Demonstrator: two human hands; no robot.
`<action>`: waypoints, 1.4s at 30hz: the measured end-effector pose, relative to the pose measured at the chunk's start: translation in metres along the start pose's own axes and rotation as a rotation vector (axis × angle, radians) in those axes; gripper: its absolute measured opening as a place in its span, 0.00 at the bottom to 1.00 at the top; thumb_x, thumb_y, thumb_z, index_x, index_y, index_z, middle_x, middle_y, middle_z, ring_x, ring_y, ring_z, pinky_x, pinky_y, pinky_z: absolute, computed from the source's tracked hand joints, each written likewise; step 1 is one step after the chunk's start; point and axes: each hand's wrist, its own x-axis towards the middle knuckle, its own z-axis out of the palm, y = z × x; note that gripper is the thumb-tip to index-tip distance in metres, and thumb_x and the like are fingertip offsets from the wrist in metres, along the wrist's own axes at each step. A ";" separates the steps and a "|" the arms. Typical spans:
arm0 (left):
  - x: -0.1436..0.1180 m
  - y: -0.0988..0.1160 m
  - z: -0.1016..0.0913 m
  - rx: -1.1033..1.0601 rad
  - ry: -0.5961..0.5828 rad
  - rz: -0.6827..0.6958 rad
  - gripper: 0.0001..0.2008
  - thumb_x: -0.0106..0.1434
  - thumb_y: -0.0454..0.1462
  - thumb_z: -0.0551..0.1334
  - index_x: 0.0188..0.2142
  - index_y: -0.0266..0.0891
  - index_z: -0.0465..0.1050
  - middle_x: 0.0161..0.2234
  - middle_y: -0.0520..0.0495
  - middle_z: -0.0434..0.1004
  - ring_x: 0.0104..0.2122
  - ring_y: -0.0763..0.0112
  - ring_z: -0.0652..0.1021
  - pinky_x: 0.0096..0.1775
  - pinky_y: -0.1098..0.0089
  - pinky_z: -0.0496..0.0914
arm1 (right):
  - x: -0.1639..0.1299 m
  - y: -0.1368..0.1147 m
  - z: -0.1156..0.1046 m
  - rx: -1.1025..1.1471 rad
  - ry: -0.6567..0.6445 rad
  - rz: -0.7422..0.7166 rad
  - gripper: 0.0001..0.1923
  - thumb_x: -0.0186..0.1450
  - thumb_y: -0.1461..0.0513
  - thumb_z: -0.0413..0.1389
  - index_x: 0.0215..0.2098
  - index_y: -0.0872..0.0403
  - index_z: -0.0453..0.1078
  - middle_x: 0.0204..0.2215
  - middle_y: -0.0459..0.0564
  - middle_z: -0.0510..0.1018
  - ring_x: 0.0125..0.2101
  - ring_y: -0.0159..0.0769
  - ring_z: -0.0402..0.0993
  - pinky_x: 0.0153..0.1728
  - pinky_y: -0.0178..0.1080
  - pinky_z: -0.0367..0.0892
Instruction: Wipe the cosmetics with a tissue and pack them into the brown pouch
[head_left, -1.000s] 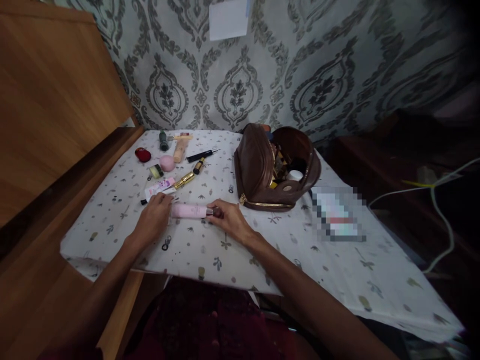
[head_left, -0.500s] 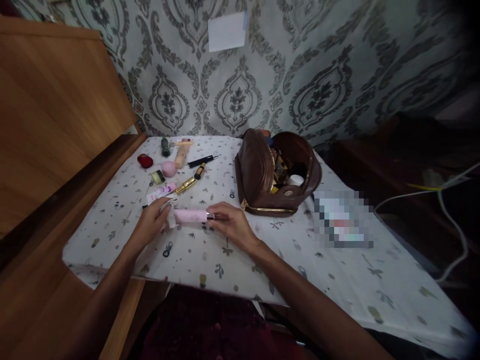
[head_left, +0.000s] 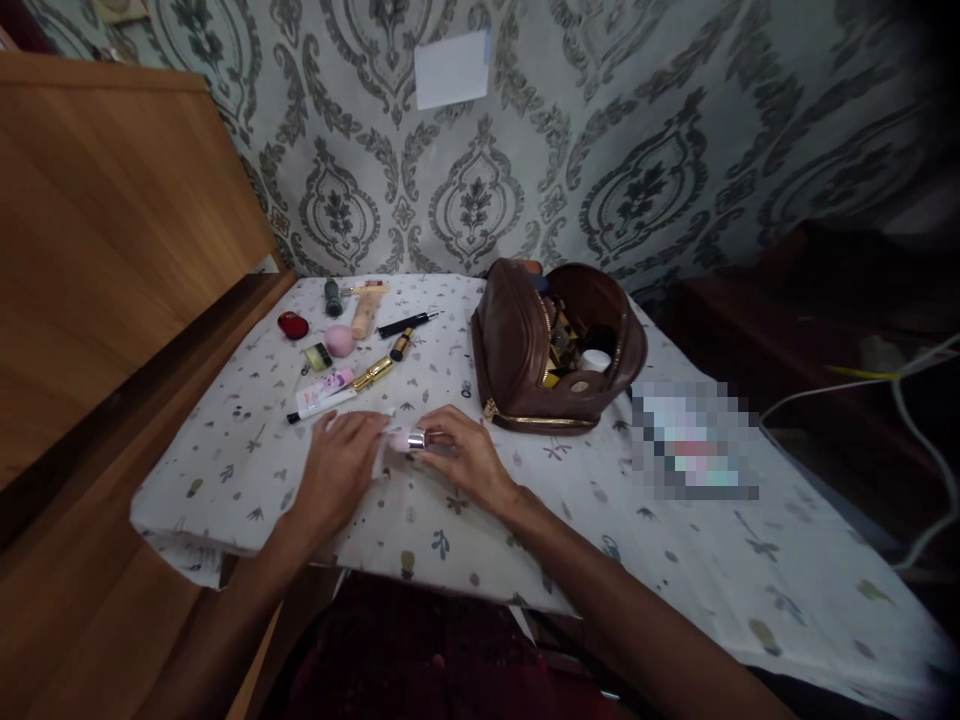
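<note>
At eight o'clock from the brown bag (head_left: 511, 345), pinching a pink tube (head_left: 403, 441) by its capped end with fingers of the right hand (head_left: 466, 452). Covering its nine o'clock end with left hand (head_left: 339, 468) and white tissue (head_left: 391, 413); cannot tell left fingers' grip.

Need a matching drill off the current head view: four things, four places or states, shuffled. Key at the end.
Things
1. bag
2. right hand
3. pink ball
4. white sheet

Places or states
A. beside the tan tube
B. up on the patterned wall
C. open, things visible inside
D. at the silver end of the pink tube

Pairs: 1-C, 2-D, 3-A, 4-B
</note>
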 end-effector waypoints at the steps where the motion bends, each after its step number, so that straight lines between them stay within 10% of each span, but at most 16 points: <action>1: 0.002 0.010 0.001 0.011 -0.006 0.040 0.14 0.72 0.33 0.50 0.51 0.39 0.71 0.48 0.43 0.79 0.49 0.60 0.76 0.56 0.52 0.63 | -0.001 0.000 0.001 -0.007 0.002 -0.002 0.11 0.60 0.58 0.65 0.40 0.52 0.73 0.38 0.50 0.74 0.38 0.35 0.76 0.39 0.38 0.77; 6: 0.007 0.029 0.007 0.061 -0.034 0.106 0.15 0.72 0.33 0.50 0.54 0.37 0.69 0.49 0.41 0.77 0.49 0.59 0.76 0.56 0.53 0.64 | -0.003 0.001 0.002 -0.044 0.003 0.129 0.12 0.58 0.58 0.66 0.39 0.52 0.73 0.32 0.46 0.74 0.27 0.32 0.72 0.28 0.34 0.71; 21: -0.041 -0.036 -0.001 0.019 -0.085 -0.183 0.16 0.73 0.39 0.50 0.53 0.39 0.71 0.47 0.42 0.77 0.46 0.57 0.77 0.47 0.56 0.74 | 0.001 0.000 0.004 0.258 -0.069 0.303 0.18 0.52 0.59 0.69 0.39 0.53 0.72 0.35 0.47 0.76 0.36 0.33 0.76 0.44 0.40 0.73; 33: -0.001 0.027 0.021 -0.072 -0.049 0.039 0.14 0.72 0.36 0.52 0.54 0.37 0.69 0.48 0.41 0.77 0.47 0.60 0.75 0.51 0.57 0.70 | -0.002 0.009 0.007 0.196 -0.027 0.251 0.18 0.51 0.55 0.70 0.35 0.53 0.73 0.42 0.48 0.70 0.35 0.32 0.75 0.39 0.39 0.78; 42: -0.028 -0.037 0.009 0.026 -0.107 -0.136 0.15 0.73 0.40 0.50 0.49 0.35 0.71 0.42 0.39 0.76 0.43 0.56 0.73 0.46 0.57 0.70 | -0.003 -0.002 0.003 0.194 -0.159 0.439 0.15 0.57 0.57 0.65 0.39 0.53 0.70 0.21 0.41 0.74 0.22 0.32 0.72 0.27 0.35 0.70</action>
